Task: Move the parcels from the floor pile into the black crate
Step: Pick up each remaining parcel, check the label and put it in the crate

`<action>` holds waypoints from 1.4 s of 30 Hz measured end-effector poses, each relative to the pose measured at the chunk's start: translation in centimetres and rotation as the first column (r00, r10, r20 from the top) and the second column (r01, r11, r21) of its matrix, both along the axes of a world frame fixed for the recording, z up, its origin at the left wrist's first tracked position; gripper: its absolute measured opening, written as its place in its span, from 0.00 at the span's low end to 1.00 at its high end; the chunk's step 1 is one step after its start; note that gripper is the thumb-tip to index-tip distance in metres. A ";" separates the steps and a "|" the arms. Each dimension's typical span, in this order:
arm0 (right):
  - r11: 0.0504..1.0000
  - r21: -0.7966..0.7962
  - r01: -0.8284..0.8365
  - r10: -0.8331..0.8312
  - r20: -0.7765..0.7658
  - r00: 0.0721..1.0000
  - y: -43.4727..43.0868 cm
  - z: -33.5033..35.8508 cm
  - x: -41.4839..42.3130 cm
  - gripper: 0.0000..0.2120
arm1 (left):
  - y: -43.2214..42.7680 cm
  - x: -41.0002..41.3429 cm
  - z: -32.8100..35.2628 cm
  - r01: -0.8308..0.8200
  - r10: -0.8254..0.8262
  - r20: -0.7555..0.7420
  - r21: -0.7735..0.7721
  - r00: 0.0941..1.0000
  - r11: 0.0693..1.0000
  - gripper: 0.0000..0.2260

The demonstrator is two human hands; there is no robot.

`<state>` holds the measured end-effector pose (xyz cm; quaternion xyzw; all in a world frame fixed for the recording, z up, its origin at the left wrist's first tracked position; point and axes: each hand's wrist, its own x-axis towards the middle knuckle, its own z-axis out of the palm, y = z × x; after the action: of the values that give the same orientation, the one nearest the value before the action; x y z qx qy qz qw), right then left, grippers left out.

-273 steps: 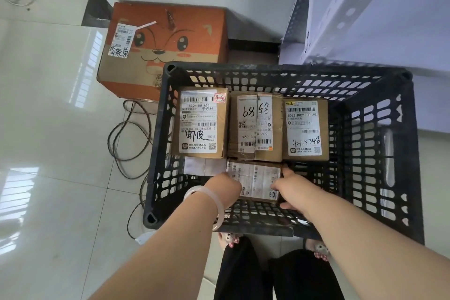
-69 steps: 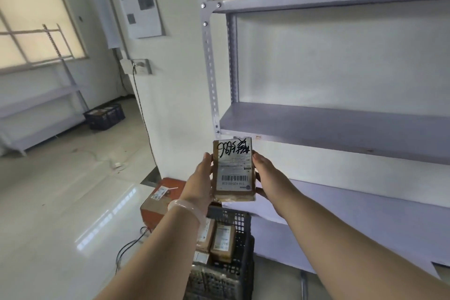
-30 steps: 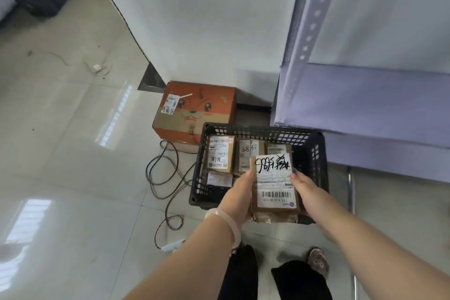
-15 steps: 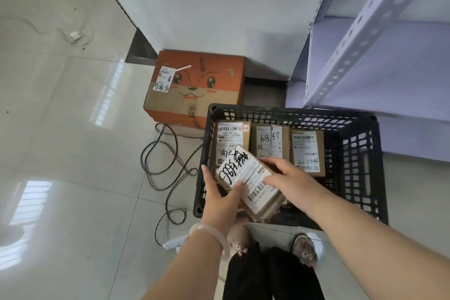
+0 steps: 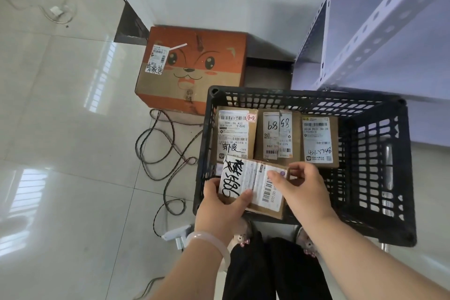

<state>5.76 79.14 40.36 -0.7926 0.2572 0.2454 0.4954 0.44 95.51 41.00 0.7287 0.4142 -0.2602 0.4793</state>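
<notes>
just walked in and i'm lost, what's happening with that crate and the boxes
A person is loading small parcels into the black crate on the floor. Both hands hold one labelled parcel just above the crate's near-left corner: the left hand grips its near edge, and the right hand rests fingers on top. Three parcels already lie side by side along the far wall inside. An orange cardboard box and loose cables sit outside on the floor.
</notes>
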 end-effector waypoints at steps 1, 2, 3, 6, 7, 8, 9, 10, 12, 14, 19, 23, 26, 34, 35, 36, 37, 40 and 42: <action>1.000 -0.014 0.007 -0.007 0.018 1.000 0.0 0.0 -0.1 0.21 | 0.2 0.1 0.3 0.055 -0.054 -0.023 0.026 0.998 0.998 0.26; 1.000 -0.028 0.011 -0.010 0.031 0.999 0.0 0.0 -0.2 0.22 | 0.4 0.3 0.4 0.104 -0.102 -0.041 0.043 0.994 0.994 0.25; 0.999 -0.042 0.008 -0.007 0.037 0.999 0.0 0.0 -0.2 0.21 | 0.5 0.5 0.5 0.146 -0.143 -0.051 0.057 0.988 0.988 0.24; 0.997 -0.072 -0.008 0.011 0.040 0.999 0.2 0.2 -0.1 0.19 | 1.1 1.3 0.8 0.245 -0.237 -0.082 0.097 0.968 0.965 0.23; 0.997 -0.074 0.000 0.003 0.037 0.999 0.3 0.2 -0.1 0.18 | 1.3 1.6 0.8 0.275 -0.266 -0.092 0.108 0.960 0.955 0.23; 0.997 -0.073 0.010 -0.007 0.034 0.999 0.3 0.3 0.0 0.17 | 1.5 1.8 0.8 0.303 -0.292 -0.099 0.114 0.951 0.946 0.23; 0.997 -0.072 0.017 -0.015 0.031 0.999 0.3 0.4 -0.1 0.17 | 1.7 1.9 0.9 0.327 -0.315 -0.107 0.115 0.943 0.938 0.23; 0.998 -0.067 0.021 -0.019 0.030 0.999 0.3 0.6 -0.2 0.17 | 1.9 2.0 0.9 0.344 -0.331 -0.117 0.113 0.936 0.932 0.24; 0.999 -0.046 0.001 0.000 0.019 1.000 0.4 0.7 -0.4 0.17 | 2.2 2.1 0.9 0.361 -0.344 -0.147 0.111 0.927 0.926 0.25; 0.999 -0.021 -0.045 0.045 -0.013 0.999 0.6 0.6 -0.5 0.16 | 2.5 2.5 0.8 0.390 -0.365 -0.185 0.122 0.912 0.913 0.25; 0.993 -0.012 -0.119 0.118 -0.090 0.989 1.2 -1.0 0.0 0.18 | 2.3 4.3 0.2 0.463 -0.407 -0.270 0.194 0.873 0.865 0.24; 0.978 0.041 -0.203 0.207 -0.176 0.962 1.8 -2.4 0.0 0.21 | 1.6 4.4 -0.7 0.415 -0.367 -0.266 0.153 0.891 0.897 0.29; 0.978 0.077 -0.192 0.206 -0.267 0.941 2.2 -3.3 -0.2 0.21 | 1.0 4.7 -1.5 0.296 -0.252 -0.256 0.148 0.933 0.944 0.26; 0.991 0.114 -0.075 0.112 -0.364 0.924 4.1 -5.0 0.0 0.24 | 0.0 4.9 -2.5 0.203 -0.160 -0.276 0.133 0.948 0.970 0.32; 0.992 0.100 -0.071 0.103 -0.367 0.925 4.2 -5.2 0.1 0.25 | -0.3 4.9 -2.6 0.201 -0.155 -0.295 0.130 0.943 0.971 0.32; 0.992 0.102 -0.075 0.108 -0.371 0.922 4.3 -5.4 0.1 0.25 | -0.5 4.8 -2.6 0.199 -0.152 -0.303 0.128 0.941 0.972 0.33; 0.990 0.114 -0.084 0.122 -0.377 0.918 4.3 -5.5 0.2 0.26 | -0.6 4.6 -2.7 0.198 -0.152 -0.300 0.130 0.942 0.972 0.33; 0.981 0.144 -0.131 0.177 -0.378 0.909 3.8 -5.6 0.5 0.29 | -0.5 4.1 -2.9 0.183 -0.147 -0.255 0.124 0.956 0.975 0.33; 0.976 0.155 -0.153 0.200 -0.367 0.909 3.4 -5.6 0.6 0.29 | -0.4 4.1 -2.9 0.162 -0.133 -0.238 0.106 0.962 0.981 0.34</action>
<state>6.35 82.57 34.76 -0.7179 0.2599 0.4536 0.4597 4.54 95.15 38.09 0.7511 0.4266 -0.3516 0.3609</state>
